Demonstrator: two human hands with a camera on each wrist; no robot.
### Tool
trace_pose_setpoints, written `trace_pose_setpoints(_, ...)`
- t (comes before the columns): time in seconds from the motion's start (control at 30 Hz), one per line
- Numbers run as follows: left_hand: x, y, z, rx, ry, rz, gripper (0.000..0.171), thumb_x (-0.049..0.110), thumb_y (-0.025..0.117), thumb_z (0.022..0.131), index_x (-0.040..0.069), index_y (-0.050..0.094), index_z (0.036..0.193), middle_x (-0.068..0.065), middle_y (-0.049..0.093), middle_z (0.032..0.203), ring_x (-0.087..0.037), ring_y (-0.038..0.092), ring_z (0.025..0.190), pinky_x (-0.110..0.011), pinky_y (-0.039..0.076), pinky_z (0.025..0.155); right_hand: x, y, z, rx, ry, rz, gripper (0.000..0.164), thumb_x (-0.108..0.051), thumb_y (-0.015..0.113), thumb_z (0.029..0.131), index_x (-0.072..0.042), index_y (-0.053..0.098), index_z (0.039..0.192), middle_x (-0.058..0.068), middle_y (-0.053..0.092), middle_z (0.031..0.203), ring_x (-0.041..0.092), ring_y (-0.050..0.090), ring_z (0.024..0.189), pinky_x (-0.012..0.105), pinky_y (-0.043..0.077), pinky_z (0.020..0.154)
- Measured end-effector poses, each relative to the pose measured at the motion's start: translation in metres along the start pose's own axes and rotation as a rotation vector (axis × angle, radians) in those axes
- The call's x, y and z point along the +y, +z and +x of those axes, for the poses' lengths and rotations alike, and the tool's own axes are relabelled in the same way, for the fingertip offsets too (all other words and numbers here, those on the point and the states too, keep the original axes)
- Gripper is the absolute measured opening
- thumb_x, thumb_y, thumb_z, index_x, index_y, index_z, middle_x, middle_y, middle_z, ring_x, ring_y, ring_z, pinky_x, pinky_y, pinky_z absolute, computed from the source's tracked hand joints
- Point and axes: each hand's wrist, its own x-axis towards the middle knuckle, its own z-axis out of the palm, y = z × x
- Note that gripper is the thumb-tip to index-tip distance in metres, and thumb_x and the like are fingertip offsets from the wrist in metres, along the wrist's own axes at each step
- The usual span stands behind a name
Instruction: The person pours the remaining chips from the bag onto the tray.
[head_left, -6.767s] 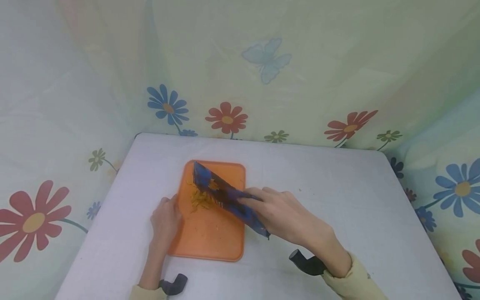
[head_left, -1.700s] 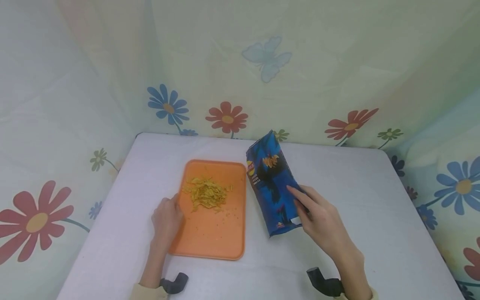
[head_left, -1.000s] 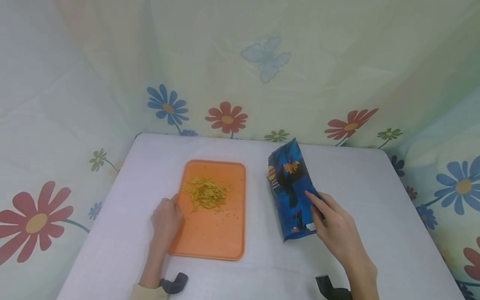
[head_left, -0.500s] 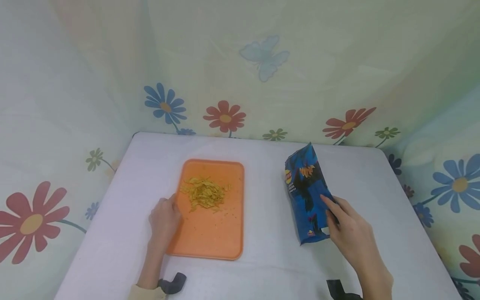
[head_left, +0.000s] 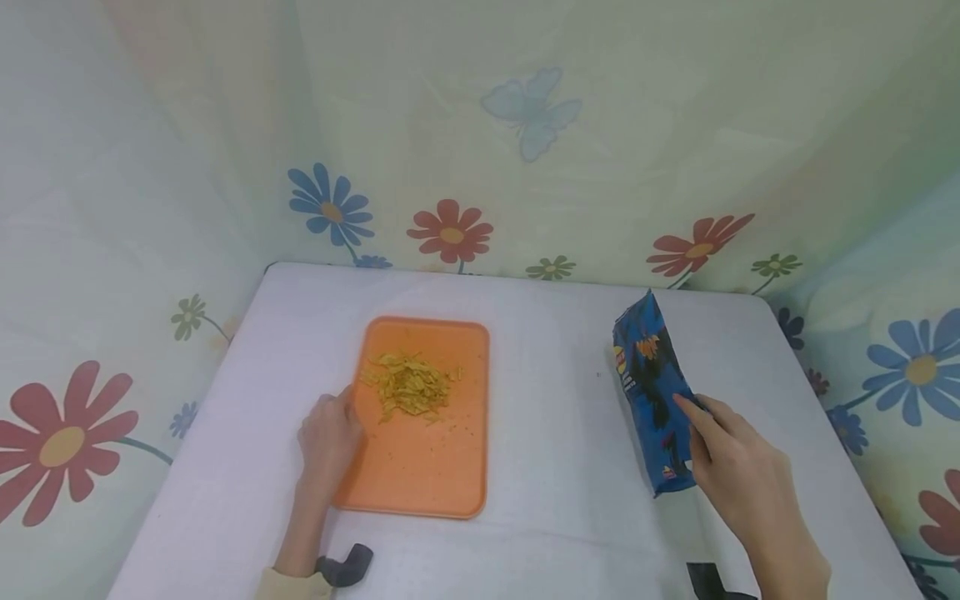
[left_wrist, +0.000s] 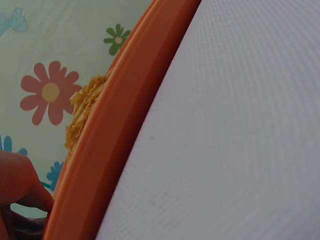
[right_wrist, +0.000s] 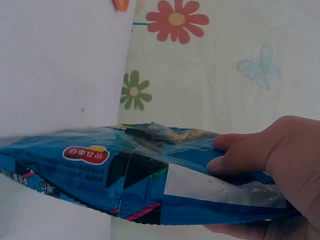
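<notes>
On the white table lies an orange tray (head_left: pixel 420 483) with a heap of thin yellow potato chips (head_left: pixel 411 385) toward its far half and crumbs scattered below. My left hand (head_left: pixel 328 437) grips the tray's left edge; in the left wrist view its curled fingers (left_wrist: pixel 20 180) meet the orange rim. Well to the right, my right hand (head_left: pixel 746 471) pinches a blue chip bag (head_left: pixel 651 400) by its right side. The right wrist view has the thumb and fingers on opposite faces of the bag, near a silvery strip at its edge. The bag is tilted, printed side facing left.
The white-covered table (head_left: pixel 547 467) ends at the back against a hanging curtain (head_left: pixel 420 125) with printed flowers and a butterfly. A tiny crumb (head_left: pixel 598 374) lies between tray and bag. Dark wrist mounts (head_left: pixel 347 567) stick out beside both forearms.
The bag was first over the tray, where the chip heap has since grown. My right hand has carried it rightward, away from the tray. My left hand has stayed on the tray's edge.
</notes>
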Motion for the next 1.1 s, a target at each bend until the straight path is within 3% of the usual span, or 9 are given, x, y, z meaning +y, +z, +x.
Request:
trace_pose_setpoints(0.17, 0.000, 0.000, 0.000, -0.003, -0.005, 0.004, 0.040, 0.004, 0.051, 0.092, 0.001, 0.059, 0.130, -0.014, 0.058, 0.079, -0.019, 0.045, 0.058, -0.027, 0.034, 0.048, -0.004, 0.006, 0.000, -0.035, -0.013, 0.006, 0.044, 0.008, 0.065, 0.072, -0.005, 0.070, 0.114, 0.015, 0.066, 0.108, 0.033, 0.067, 0.081, 0.024, 0.031, 0.038)
trace_pose_setpoints(0.47, 0.000, -0.001, 0.002, -0.004, -0.017, 0.014, 0.040, 0.004, 0.051, 0.091, 0.001, 0.060, 0.130, -0.013, 0.058, 0.077, -0.019, 0.044, 0.058, -0.028, 0.033, 0.047, -0.019, 0.018, 0.005, -0.062, -0.078, 0.096, 0.045, 0.010, 0.073, 0.069, -0.009, 0.071, 0.110, 0.013, 0.067, 0.108, 0.028, 0.069, 0.078, 0.029, 0.047, 0.045)
trace_pose_setpoints(0.67, 0.000, 0.000, 0.002, -0.024, -0.026, 0.011, 0.041, 0.004, 0.049, 0.092, 0.000, 0.058, 0.132, -0.012, 0.054, 0.074, -0.019, 0.042, 0.057, -0.028, 0.032, 0.047, -0.031, 0.024, 0.007, -0.171, -0.072, 0.149, 0.043, 0.003, 0.079, 0.070, -0.011, 0.069, 0.109, 0.014, 0.066, 0.113, 0.031, 0.071, 0.083, 0.036, 0.055, 0.056)
trace_pose_setpoints(0.9, 0.001, -0.001, 0.003, -0.039, -0.037, 0.012, 0.042, 0.005, 0.048, 0.092, 0.001, 0.057, 0.133, -0.012, 0.054, 0.075, -0.019, 0.042, 0.058, -0.028, 0.032, 0.048, -0.041, 0.026, 0.011, -0.364, -0.011, 0.251, 0.045, 0.001, 0.077, 0.075, -0.014, 0.065, 0.115, 0.019, 0.062, 0.123, 0.036, 0.069, 0.094, 0.038, 0.057, 0.066)
trace_pose_setpoints(1.0, 0.001, -0.001, 0.003, -0.044, -0.040, 0.012, 0.042, 0.005, 0.048, 0.093, 0.001, 0.056, 0.134, -0.011, 0.053, 0.075, -0.019, 0.043, 0.058, -0.028, 0.032, 0.048, -0.043, 0.030, 0.013, -0.426, -0.009, 0.308, 0.045, 0.002, 0.076, 0.076, -0.014, 0.065, 0.116, 0.020, 0.059, 0.127, 0.027, 0.069, 0.089, 0.030, 0.056, 0.064)
trace_pose_setpoints(1.1, 0.000, -0.001, 0.002, -0.041, -0.035, 0.011, 0.042, 0.004, 0.048, 0.092, 0.000, 0.056, 0.133, -0.012, 0.054, 0.075, -0.019, 0.043, 0.058, -0.028, 0.032, 0.048, -0.047, 0.035, 0.012, -0.455, -0.032, 0.367, 0.043, 0.003, 0.074, 0.076, -0.013, 0.064, 0.114, 0.019, 0.058, 0.129, 0.007, 0.062, 0.075, 0.020, 0.050, 0.059)
